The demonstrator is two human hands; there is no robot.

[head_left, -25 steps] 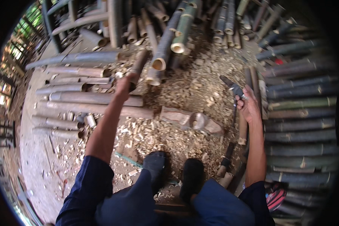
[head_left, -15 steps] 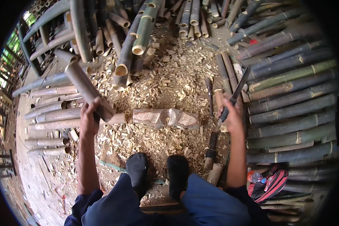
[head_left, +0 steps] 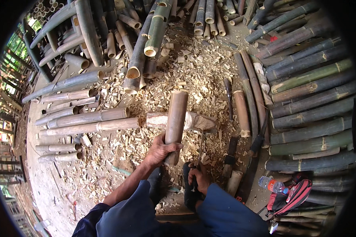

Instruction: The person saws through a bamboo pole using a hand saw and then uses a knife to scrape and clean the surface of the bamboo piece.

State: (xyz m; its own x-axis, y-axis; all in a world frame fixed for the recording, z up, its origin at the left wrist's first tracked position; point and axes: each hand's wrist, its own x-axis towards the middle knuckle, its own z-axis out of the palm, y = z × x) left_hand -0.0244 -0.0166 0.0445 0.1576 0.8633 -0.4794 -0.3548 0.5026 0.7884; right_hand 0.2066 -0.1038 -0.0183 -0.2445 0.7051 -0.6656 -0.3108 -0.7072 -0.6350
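Note:
My left hand (head_left: pixel 159 151) is wrapped round the lower part of a short, brown bamboo piece (head_left: pixel 176 116). The piece stands slightly tilted in front of a carved wooden block (head_left: pixel 201 121) and hides its middle. Low by my right foot, my right hand (head_left: pixel 199 177) is closed round the handle of a knife (head_left: pixel 201 144). Its thin blade shows almost edge-on, pointing up toward the block and apart from the bamboo. My fingers mostly cover the handle.
Wood chips (head_left: pixel 194 71) cover the ground. Bamboo poles (head_left: pixel 308 114) lie stacked at right, and cut lengths (head_left: pixel 91 117) lie at left. A long dark tool with a black handle (head_left: pixel 258 143) lies right of my hands, near a plastic bottle (head_left: pixel 271 184) and a red-black bag (head_left: pixel 294 197).
My left hand has brought the bamboo piece right, from the left side to in front of the block. My right hand has moved left and nearer me with the knife.

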